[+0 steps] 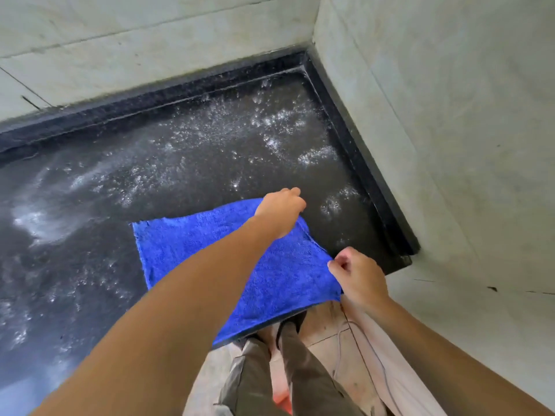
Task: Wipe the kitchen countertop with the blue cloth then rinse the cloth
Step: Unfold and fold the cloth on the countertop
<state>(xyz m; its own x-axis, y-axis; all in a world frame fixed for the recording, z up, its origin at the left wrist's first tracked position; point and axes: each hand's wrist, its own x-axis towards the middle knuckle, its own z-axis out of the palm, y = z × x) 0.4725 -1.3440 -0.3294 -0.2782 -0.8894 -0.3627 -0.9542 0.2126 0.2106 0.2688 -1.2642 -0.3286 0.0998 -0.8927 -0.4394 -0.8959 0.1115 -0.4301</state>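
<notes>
Wet counter [180, 163] — cloth [195, 250] flat, wipe step; L hand [280, 207] prob. grips far corner, R hand [357, 274] pinches edge — next: drag across.

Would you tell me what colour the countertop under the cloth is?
The countertop is black with whitish streaks, best seen in the head view.

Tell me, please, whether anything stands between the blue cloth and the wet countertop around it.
Nothing visible does. The left hand and right hand both grip the blue cloth, spread flat, and the countertop around it carries only water droplets.
</notes>
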